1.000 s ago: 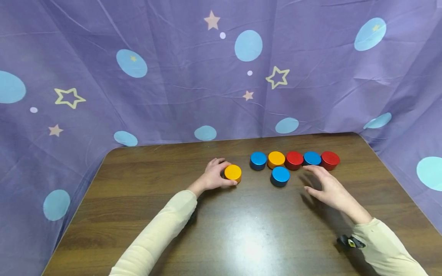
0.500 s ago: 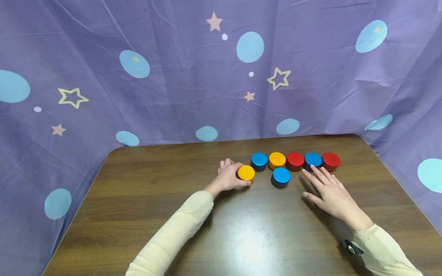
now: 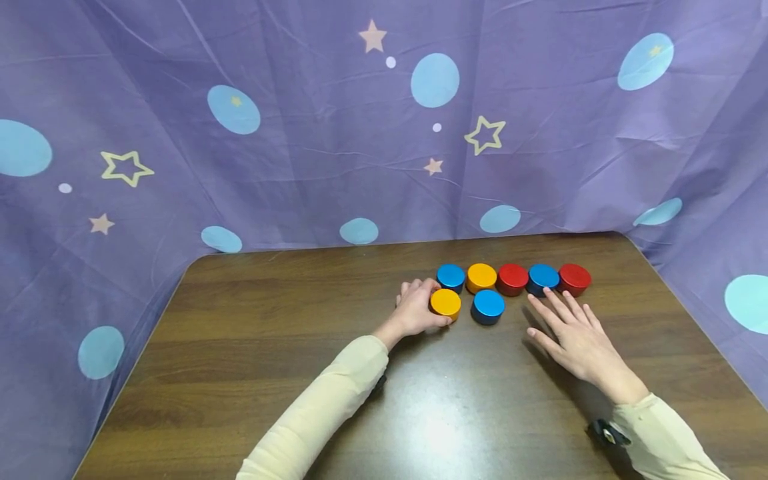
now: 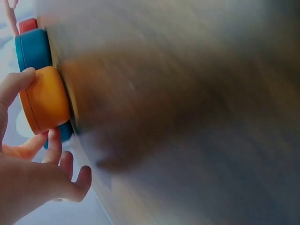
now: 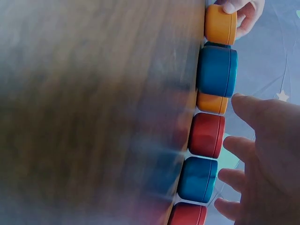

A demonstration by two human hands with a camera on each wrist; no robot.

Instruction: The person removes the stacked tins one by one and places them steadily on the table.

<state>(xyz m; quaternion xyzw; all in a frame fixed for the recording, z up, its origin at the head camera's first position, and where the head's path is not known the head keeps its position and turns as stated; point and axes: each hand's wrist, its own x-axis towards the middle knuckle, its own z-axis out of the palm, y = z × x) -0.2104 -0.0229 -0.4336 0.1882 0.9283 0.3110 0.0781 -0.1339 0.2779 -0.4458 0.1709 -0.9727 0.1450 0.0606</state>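
Observation:
In the head view my left hand (image 3: pixel 415 311) pinches an orange round lidded tin (image 3: pixel 446 303) between thumb and fingers. The tin stands upright, in front of the leftmost blue tin (image 3: pixel 451 277). Another blue tin (image 3: pixel 488 307) stands a short gap to its right. My right hand (image 3: pixel 583 340) is spread, fingers apart, in front of the right end of the back row; it holds nothing. From the right wrist its fingers (image 5: pixel 232 178) appear beside the red tin (image 5: pixel 206 134) and a blue tin (image 5: pixel 198 179); whether they touch cannot be told.
Along the back runs a row of tins: blue, orange (image 3: pixel 481 278), red (image 3: pixel 513 279), blue (image 3: pixel 543 279) and red (image 3: pixel 575 279). They stand on a brown wooden table (image 3: pixel 258 313). Behind it hangs a purple curtain (image 3: pixel 300 167) with stars and dots.
My left hand has moved right with the orange tin, closing in on the front blue tin. The right hand's fingers have spread out; the row of tins stays put.

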